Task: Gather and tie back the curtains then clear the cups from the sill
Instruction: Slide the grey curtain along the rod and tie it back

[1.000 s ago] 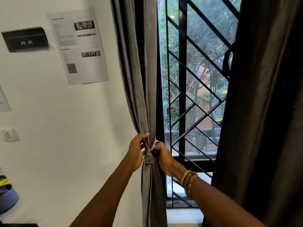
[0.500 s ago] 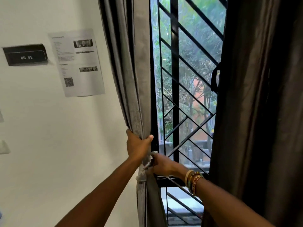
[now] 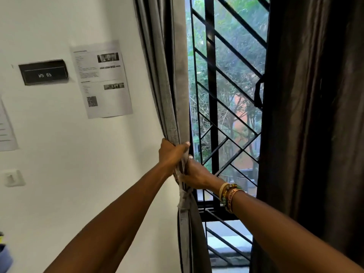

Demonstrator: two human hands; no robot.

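Note:
The grey left curtain (image 3: pixel 167 79) hangs bunched into a narrow column beside the window. A pale fabric tie (image 3: pixel 185 200) is knotted round it below my hands. My left hand (image 3: pixel 172 154) grips the bunched curtain from the left, thumb across its front. My right hand (image 3: pixel 197 174) holds the same bunch from the right, just under the left hand and above the knot. The dark brown right curtain (image 3: pixel 315 125) hangs loose at the right. No cups show; the sill is mostly hidden.
A black window grille (image 3: pixel 212 115) stands behind the curtains, with trees outside. On the white wall at the left are a printed sheet (image 3: pixel 102 79), a black sign (image 3: pixel 44 72) and a switch (image 3: pixel 11 177). A blue object (image 3: pixel 4 257) sits at the bottom left edge.
Both hands have slid up the left curtain, from the tie to just above it. The knot now hangs free below them. The view has tilted upward.

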